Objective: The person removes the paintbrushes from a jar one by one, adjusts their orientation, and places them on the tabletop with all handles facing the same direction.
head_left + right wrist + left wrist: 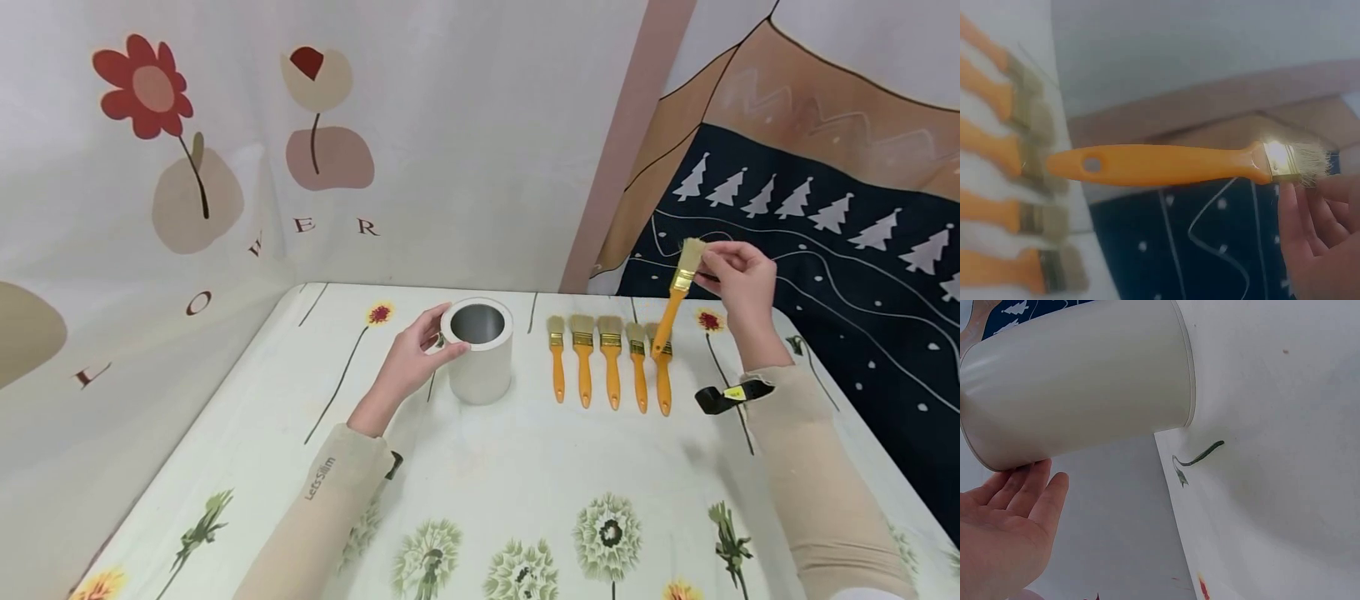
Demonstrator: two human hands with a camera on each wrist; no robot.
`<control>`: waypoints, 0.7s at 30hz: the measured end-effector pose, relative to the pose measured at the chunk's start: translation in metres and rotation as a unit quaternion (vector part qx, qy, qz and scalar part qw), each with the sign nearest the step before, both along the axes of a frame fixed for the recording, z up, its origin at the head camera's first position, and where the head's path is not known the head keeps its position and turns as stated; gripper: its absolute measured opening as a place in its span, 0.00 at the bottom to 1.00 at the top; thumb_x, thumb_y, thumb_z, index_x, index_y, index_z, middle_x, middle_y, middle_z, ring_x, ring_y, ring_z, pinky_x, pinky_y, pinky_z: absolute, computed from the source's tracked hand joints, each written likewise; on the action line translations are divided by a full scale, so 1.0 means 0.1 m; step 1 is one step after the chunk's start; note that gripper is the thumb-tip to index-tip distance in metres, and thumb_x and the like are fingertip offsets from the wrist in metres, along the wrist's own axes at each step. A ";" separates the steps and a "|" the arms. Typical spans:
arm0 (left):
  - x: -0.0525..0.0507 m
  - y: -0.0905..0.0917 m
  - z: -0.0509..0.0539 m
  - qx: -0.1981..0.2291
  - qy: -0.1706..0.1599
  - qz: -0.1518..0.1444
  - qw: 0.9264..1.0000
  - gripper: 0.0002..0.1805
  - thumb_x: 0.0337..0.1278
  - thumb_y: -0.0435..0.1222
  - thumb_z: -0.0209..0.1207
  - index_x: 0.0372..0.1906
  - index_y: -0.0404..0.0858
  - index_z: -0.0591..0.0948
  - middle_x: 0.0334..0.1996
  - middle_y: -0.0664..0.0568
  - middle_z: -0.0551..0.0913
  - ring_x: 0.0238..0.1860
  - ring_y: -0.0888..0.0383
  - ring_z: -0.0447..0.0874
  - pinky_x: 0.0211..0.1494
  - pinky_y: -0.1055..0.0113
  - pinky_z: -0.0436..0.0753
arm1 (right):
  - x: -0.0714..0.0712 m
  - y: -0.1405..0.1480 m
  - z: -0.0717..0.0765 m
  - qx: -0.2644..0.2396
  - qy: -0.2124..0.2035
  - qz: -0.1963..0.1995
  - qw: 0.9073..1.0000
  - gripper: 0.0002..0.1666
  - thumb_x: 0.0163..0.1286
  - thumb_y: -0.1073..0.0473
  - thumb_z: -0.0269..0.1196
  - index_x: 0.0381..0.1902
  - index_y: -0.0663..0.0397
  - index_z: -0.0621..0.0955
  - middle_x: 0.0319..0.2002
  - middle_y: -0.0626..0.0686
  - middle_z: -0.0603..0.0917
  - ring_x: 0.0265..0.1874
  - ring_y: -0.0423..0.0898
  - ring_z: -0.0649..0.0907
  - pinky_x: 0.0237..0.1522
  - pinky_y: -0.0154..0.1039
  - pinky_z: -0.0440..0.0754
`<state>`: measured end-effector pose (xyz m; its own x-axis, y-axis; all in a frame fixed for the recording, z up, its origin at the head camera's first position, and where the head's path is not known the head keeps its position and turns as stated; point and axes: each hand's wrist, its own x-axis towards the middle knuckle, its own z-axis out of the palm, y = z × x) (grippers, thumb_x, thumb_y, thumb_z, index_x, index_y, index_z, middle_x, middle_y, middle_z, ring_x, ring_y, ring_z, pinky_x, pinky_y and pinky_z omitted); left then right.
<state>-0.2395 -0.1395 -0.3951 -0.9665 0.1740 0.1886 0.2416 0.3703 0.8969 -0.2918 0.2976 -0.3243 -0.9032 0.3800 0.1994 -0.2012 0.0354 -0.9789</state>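
My left hand holds the upper left side of a white cylindrical holder, its thumb at the rim. The holder stands upright on the table, its dark grey inside visible from above. In the left wrist view, the fingertips touch the holder's wall near one end. My right hand pinches a paintbrush by its bristle end, above the table. Its orange handle points down and to the left. The right wrist view shows the brush's handle, with a hole near the end, and its shiny metal band.
Several orange-handled paintbrushes lie side by side in a row on the table, bristles away from me. The flower-printed tablecloth covers the table. Patterned curtains hang behind it and at the right.
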 end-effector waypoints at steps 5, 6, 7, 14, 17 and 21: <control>0.00 0.00 0.00 -0.001 -0.002 0.002 1.000 0.40 0.57 0.39 0.70 0.73 0.39 0.66 0.69 0.41 0.73 0.72 0.43 0.69 0.76 0.51 0.70 | -0.02 0.16 -0.15 -0.011 -0.055 -0.007 0.998 0.07 0.72 0.64 0.62 0.36 0.45 0.82 0.24 0.33 0.85 0.24 0.30 0.83 0.28 0.21 0.85; 0.00 0.00 0.00 -0.002 -0.002 0.003 1.000 0.40 0.57 0.39 0.70 0.73 0.39 0.66 0.69 0.41 0.73 0.72 0.43 0.70 0.76 0.51 0.70 | -0.03 0.19 -0.20 -0.001 -0.070 -0.011 0.998 0.07 0.72 0.63 0.61 0.36 0.44 0.82 0.24 0.33 0.85 0.25 0.30 0.83 0.28 0.21 0.84; 0.00 0.00 0.01 -0.002 -0.002 0.004 1.000 0.40 0.58 0.39 0.70 0.73 0.39 0.66 0.69 0.41 0.73 0.72 0.44 0.70 0.76 0.51 0.70 | -0.05 0.22 -0.25 0.017 -0.083 -0.016 0.996 0.07 0.72 0.62 0.61 0.36 0.42 0.82 0.25 0.32 0.84 0.25 0.30 0.83 0.28 0.21 0.84; 0.01 0.01 0.02 -0.005 -0.003 0.007 1.000 0.40 0.58 0.39 0.69 0.73 0.40 0.66 0.69 0.42 0.74 0.72 0.47 0.70 0.76 0.52 0.70 | -0.43 0.66 -0.86 0.051 -0.129 -0.041 0.990 0.04 0.71 0.58 0.64 0.37 0.40 0.84 0.29 0.36 0.84 0.28 0.34 0.83 0.27 0.25 0.86; 0.02 0.01 0.02 -0.005 -0.002 0.007 1.000 0.40 0.58 0.39 0.70 0.73 0.40 0.67 0.69 0.42 0.74 0.72 0.47 0.71 0.76 0.52 0.70 | -0.56 0.85 -1.14 0.106 -0.148 -0.038 0.983 0.02 0.72 0.53 0.63 0.40 0.37 0.83 0.29 0.34 0.83 0.28 0.33 0.82 0.28 0.24 0.85; 0.03 0.01 0.02 -0.003 -0.003 0.005 1.000 0.40 0.57 0.39 0.70 0.73 0.40 0.67 0.69 0.41 0.74 0.72 0.47 0.71 0.76 0.52 0.70 | -0.56 0.90 -1.31 0.168 -0.181 -0.028 0.969 0.08 0.75 0.51 0.59 0.48 0.42 0.81 0.31 0.34 0.79 0.28 0.32 0.81 0.26 0.20 0.83</control>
